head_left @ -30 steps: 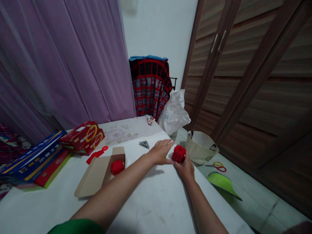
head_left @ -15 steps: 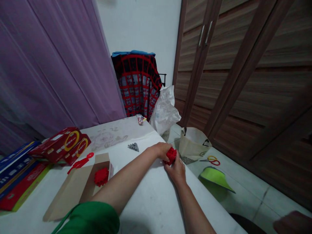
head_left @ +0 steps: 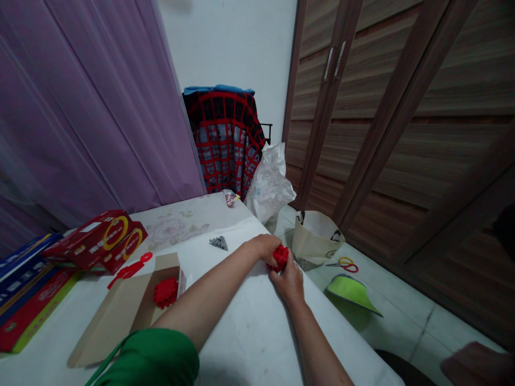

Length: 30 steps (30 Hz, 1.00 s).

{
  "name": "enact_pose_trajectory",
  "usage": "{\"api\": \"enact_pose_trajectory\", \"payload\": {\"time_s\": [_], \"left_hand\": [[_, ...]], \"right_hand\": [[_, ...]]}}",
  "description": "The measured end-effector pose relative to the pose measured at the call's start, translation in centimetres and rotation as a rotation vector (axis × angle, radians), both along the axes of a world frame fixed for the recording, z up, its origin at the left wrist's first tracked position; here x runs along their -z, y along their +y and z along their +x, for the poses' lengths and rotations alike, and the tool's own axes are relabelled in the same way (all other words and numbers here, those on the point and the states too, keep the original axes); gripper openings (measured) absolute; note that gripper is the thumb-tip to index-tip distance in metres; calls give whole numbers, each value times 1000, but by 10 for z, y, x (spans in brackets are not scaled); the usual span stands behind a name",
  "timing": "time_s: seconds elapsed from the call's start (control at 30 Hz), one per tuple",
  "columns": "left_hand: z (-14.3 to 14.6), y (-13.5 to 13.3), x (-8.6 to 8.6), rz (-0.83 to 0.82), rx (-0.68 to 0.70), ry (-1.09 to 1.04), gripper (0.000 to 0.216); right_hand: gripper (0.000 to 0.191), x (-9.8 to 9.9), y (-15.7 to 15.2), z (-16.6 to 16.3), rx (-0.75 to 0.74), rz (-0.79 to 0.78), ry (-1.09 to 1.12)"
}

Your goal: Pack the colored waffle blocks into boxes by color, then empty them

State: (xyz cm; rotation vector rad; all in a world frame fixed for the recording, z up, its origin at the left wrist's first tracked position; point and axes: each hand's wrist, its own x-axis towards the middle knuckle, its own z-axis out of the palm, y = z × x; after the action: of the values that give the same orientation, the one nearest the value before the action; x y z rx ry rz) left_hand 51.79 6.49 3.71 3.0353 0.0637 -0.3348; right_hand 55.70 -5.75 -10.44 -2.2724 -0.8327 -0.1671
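A small red block with knobbly, toothed sides (head_left: 280,258) is gripped between both hands near the right edge of the table. My left hand (head_left: 264,249) closes on it from the left and above, fingers bent. From below and the right, my right hand (head_left: 290,280) pinches the same block. How its parts join is too small to tell. Another red toothed block (head_left: 166,292) lies in an opened cardboard box (head_left: 116,316) to the left. Beyond my left forearm is a grey toothed triangular piece (head_left: 219,243) on the white table (head_left: 245,327).
Red boxes (head_left: 96,241) and blue boxes (head_left: 24,273) are stacked at left, beside a flat red strip with a ring end (head_left: 132,269). Right of the table, on the floor, are a cloth bag (head_left: 316,238), scissors (head_left: 346,265) and a green visor (head_left: 350,294). A plastic bag (head_left: 269,185) stands behind.
The view has shifted slightly, moving the scene a little to the left. Both hands keep their hold on the red block, with hardly any change in grip.
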Motion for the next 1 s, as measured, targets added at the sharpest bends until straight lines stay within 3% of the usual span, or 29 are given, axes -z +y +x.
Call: {"api": "enact_pose_trajectory", "payload": {"time_s": [0.2,0.3,0.43,0.53,0.6,0.67,0.77,1.0], "left_hand": [[-2,1,3,-45,-29,-54,46],[-24,4,-8,-77,-90,-108,47],[-102,21,-41,-161,-188,-244,42],[-187,36,-67,-139,-385,-266,40],[-240,42,-74,-108,-524,-187,37],[-280,43,-72,-63,-624,-107,39],[-312,37,-56,3,-676,-43,38],[-316,31,-19,132,-636,-88,34]], "right_hand": [[81,-4,-1,0,1,-23,11],[84,-4,-3,1,2,-63,25],[89,-4,-5,3,-3,-132,28],[92,-4,-6,4,-23,-153,41],[94,-3,-7,5,-21,-158,52],[95,-1,-7,7,-20,-158,56],[95,0,-7,8,-20,-160,51],[97,-3,-8,4,1,-154,62]]}}
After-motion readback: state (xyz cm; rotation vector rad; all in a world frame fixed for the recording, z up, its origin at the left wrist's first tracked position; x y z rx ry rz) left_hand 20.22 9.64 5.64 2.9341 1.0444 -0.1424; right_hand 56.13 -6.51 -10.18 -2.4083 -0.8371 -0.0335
